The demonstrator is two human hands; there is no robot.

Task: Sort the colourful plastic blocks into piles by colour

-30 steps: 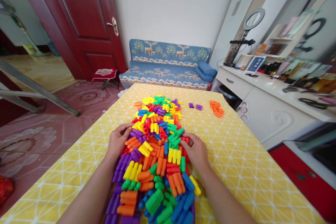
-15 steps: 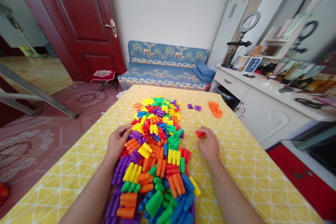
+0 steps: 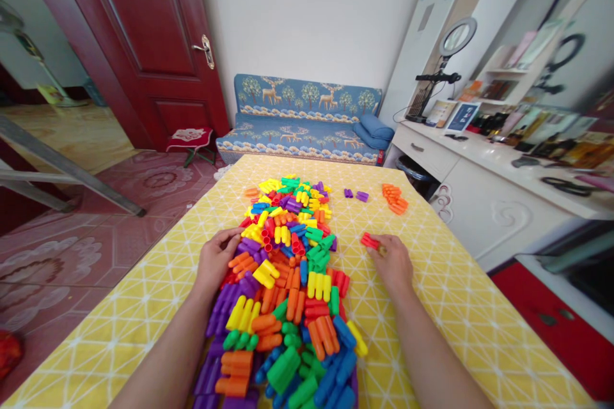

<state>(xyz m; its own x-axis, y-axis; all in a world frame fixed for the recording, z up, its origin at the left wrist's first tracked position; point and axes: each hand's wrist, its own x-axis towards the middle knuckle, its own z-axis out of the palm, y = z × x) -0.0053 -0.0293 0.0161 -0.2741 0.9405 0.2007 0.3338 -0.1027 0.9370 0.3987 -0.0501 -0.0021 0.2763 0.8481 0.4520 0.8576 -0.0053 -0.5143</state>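
A long heap of colourful plastic building blocks (image 3: 288,297), shaped like joined rounded tubes, lies down the middle of the table. My left hand (image 3: 218,262) rests against the heap's left edge, beside yellow and purple blocks. Its fingers are loosely bent and apart, with no block seen in them. To the right of the heap, my right hand (image 3: 394,263) has its fingertips closed at the right end of a red block (image 3: 369,241), low over the tablecloth. Part of that block's end is hidden by the fingers.
A yellow patterned cloth covers the table (image 3: 432,307). Farther back lie two purple blocks (image 3: 355,195) and a cluster of orange blocks (image 3: 394,198). Beyond the table stands a blue sofa (image 3: 297,131); a white dresser (image 3: 494,185) is on the right.
My right hand has shifted slightly right and turned, and the red block now shows more fully at its fingertips. My left hand stays in nearly the same place.
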